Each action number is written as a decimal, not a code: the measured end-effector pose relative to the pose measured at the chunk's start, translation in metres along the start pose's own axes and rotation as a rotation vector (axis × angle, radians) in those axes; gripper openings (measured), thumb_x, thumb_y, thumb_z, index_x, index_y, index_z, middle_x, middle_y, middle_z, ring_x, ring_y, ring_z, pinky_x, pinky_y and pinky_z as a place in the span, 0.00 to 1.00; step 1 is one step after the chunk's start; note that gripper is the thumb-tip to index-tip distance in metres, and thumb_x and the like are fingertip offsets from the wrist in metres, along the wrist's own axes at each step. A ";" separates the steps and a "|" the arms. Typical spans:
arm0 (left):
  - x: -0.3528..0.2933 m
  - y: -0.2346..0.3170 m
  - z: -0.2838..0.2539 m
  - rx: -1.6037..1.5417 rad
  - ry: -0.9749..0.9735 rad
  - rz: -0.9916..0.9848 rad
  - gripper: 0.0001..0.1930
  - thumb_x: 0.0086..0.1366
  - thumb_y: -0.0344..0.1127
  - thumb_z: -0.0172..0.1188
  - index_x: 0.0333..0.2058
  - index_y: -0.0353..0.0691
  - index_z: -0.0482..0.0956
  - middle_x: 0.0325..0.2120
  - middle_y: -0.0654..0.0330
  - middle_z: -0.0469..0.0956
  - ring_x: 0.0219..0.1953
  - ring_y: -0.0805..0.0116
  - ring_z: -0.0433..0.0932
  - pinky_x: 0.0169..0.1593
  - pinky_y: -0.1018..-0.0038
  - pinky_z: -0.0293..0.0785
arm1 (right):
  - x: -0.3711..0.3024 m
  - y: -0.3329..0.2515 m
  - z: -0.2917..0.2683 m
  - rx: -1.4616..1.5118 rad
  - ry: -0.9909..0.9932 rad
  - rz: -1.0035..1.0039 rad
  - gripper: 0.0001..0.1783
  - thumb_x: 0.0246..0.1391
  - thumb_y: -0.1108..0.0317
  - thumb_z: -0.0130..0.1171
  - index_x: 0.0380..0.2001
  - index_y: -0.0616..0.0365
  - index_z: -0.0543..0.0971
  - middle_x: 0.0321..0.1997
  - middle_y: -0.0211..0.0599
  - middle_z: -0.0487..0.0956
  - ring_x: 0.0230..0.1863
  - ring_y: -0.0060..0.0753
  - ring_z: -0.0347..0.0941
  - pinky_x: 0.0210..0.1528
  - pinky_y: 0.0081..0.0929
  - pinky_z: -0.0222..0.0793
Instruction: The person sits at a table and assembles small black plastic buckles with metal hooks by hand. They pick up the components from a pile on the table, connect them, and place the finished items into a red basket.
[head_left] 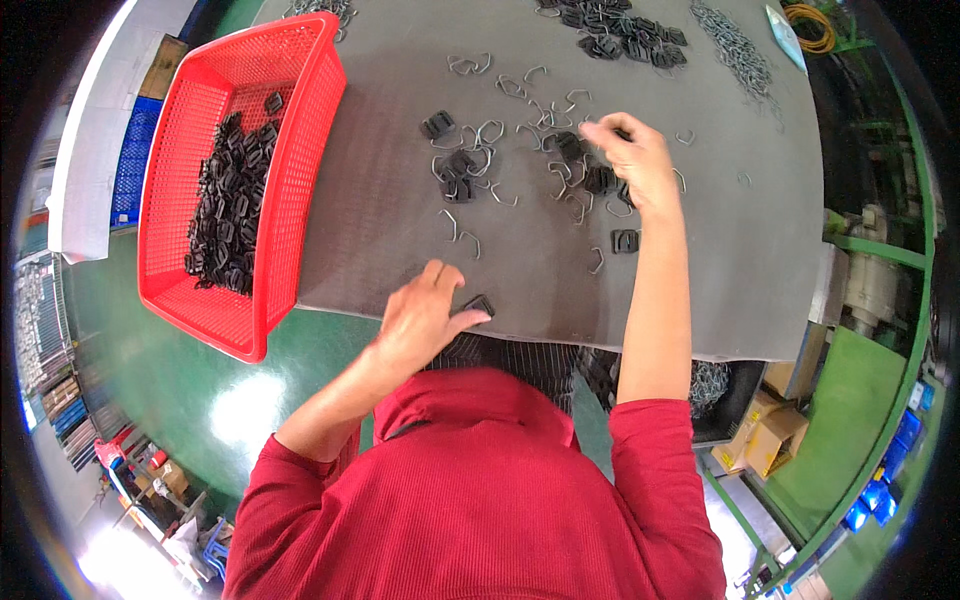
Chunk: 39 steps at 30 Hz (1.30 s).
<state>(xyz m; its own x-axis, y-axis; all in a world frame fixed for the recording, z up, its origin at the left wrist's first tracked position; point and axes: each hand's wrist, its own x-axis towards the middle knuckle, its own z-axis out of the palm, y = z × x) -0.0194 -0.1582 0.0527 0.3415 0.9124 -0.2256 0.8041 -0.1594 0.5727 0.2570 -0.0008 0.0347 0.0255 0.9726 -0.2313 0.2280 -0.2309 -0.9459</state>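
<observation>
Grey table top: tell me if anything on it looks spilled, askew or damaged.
Nothing looks damaged. Bent wire clips and black plastic buckles lie scattered loose across the grey table top, and the red mesh basket of black buckles sits askew, its near corner overhanging the table edge.

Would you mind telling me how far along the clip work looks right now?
Done: the red basket already holds a heap of black clips. In hand: the left hand pinches one black clip at the table edge, while the right hand reaches into the loose wire hooks. Left: many hooks and clips still lie scattered on the table.
</observation>
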 end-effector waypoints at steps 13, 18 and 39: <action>0.038 -0.034 -0.021 -1.218 -0.354 0.042 0.08 0.60 0.34 0.57 0.35 0.38 0.74 0.38 0.58 0.75 0.35 0.71 0.77 0.23 0.80 0.71 | -0.041 0.020 0.013 -0.862 0.233 0.045 0.26 0.38 0.53 0.69 0.40 0.56 0.77 0.38 0.43 0.78 0.44 0.45 0.74 0.44 0.39 0.68; 0.076 -0.064 -0.046 -1.531 -0.007 0.017 0.11 0.64 0.39 0.52 0.39 0.39 0.73 0.40 0.58 0.75 0.37 0.70 0.77 0.27 0.78 0.71 | -0.043 0.029 0.007 -0.399 0.177 0.068 0.24 0.44 0.58 0.66 0.41 0.61 0.75 0.34 0.38 0.76 0.34 0.32 0.73 0.31 0.29 0.67; 0.046 -0.032 -0.144 0.069 0.767 -0.100 0.13 0.55 0.42 0.62 0.32 0.38 0.77 0.26 0.51 0.78 0.30 0.53 0.78 0.33 0.64 0.71 | -0.010 -0.064 0.086 -0.732 -0.082 -0.185 0.24 0.37 0.53 0.63 0.38 0.53 0.80 0.37 0.45 0.80 0.42 0.46 0.76 0.45 0.39 0.71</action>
<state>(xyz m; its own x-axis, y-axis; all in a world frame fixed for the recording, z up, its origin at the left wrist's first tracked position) -0.0996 -0.0568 0.1370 -0.1457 0.9255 0.3495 0.8506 -0.0632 0.5220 0.1586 0.0016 0.0781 -0.1417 0.9818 -0.1266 0.8098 0.0413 -0.5853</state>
